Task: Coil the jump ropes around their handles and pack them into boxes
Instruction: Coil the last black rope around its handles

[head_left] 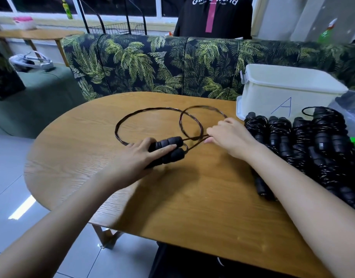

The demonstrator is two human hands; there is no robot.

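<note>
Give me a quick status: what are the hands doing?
Left hand holds both handles. Right hand pinches the rope, loops loose on the table. Nothing in the way.

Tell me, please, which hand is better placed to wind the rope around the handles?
Probably the right hand: it pinches the rope right beside the handles, while the left hand holds both handles together.

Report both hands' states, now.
Left hand: grips the jump rope's two black handles.
Right hand: pinches the rope cord just past the handles.
</note>
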